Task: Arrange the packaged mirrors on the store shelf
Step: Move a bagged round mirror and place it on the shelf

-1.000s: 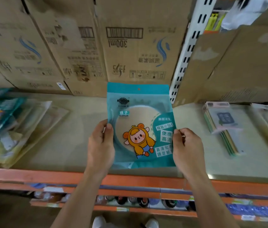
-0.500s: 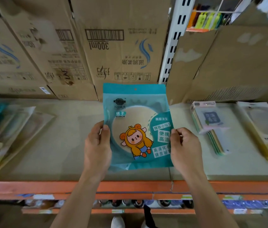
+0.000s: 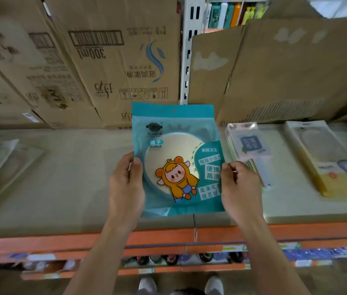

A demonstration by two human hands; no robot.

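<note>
A teal packaged mirror (image 3: pixel 174 145) with a round mirror face and a cartoon figure is held upright over the shelf board (image 3: pixel 72 177). My left hand (image 3: pixel 125 186) pinches its left edge and my right hand (image 3: pixel 239 188) pinches its right edge. A small stack of pale packaged mirrors (image 3: pixel 247 145) lies flat just right of my right hand. A larger yellow-bottomed mirror package (image 3: pixel 328 158) lies further right. Blurred mirror packs (image 3: pixel 0 162) are spread at the far left.
Cardboard boxes (image 3: pixel 104 60) stand along the back of the shelf, with a white slotted upright (image 3: pixel 189 50) between them. The shelf's orange front rail (image 3: pixel 83 241) runs below my wrists. A lower shelf with bottles (image 3: pixel 168 258) and my shoes (image 3: pixel 147 284) show underneath.
The view has shifted rightward along the shelf: the left pile has slid toward the frame edge and the right-hand packages have come closer to centre. Both hands keep the same grip on the teal pack.
</note>
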